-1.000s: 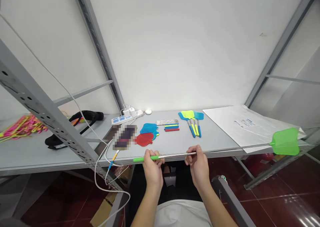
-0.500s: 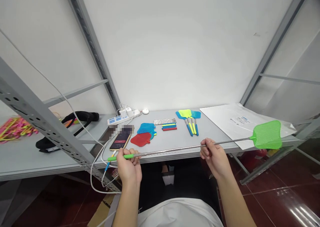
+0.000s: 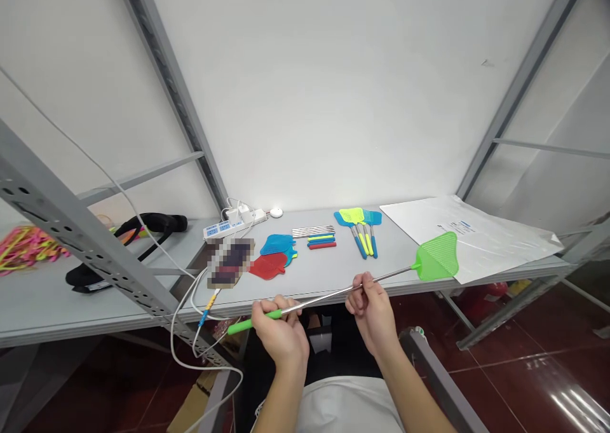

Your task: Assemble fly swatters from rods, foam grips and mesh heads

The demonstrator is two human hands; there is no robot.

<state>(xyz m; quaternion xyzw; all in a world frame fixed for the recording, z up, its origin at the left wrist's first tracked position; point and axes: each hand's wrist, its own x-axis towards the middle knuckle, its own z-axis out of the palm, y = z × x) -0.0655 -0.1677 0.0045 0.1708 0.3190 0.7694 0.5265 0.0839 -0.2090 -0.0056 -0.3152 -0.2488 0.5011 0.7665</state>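
Note:
A green fly swatter [image 3: 437, 257] with a telescopic metal shaft is held across my body, its head to the right and slightly higher than its grip. My left hand [image 3: 281, 331] is closed around the green handle. The fingers of my right hand [image 3: 372, 306] pinch the metal shaft partway along. Behind them on the shelf lie blue swatter heads [image 3: 277, 244] and a red swatter head [image 3: 268, 266]. Beside these are a row of metal rods [image 3: 313, 231] and several coloured handles [image 3: 322, 241]. Swatters with handles attached [image 3: 365, 233] lie fanned out further right.
A white plastic bag [image 3: 469, 233] covers the shelf's right part. On the left are a blurred phone [image 3: 231, 263], a power strip [image 3: 223, 229], loose white cables [image 3: 174, 331] and a black strap-like item [image 3: 164, 229]. Metal uprights [image 3: 166, 70] frame the shelf.
The swatter's shaft has become shorter, and its head has moved left. My hands have come closer together, the left one shifting right and down, the right one leftward.

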